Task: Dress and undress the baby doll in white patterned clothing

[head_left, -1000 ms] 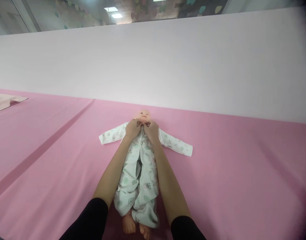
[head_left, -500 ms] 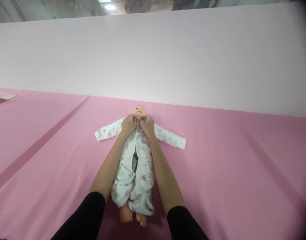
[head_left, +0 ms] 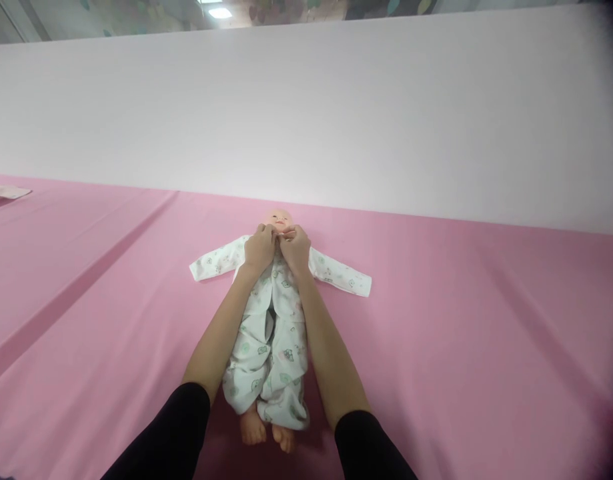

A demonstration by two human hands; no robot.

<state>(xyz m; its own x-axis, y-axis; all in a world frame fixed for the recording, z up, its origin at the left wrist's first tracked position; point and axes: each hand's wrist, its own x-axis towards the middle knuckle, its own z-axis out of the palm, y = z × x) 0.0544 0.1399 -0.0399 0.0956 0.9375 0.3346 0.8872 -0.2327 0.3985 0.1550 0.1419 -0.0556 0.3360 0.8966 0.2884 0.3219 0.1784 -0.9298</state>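
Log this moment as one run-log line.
left hand: pinching romper collar | right hand: same | doll: on back, pink sheet

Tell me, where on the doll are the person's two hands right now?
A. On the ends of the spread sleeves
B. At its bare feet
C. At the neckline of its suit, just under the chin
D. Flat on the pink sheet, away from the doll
C: the left hand and right hand meet, fingers pinched on the suit collar just below the doll chin.
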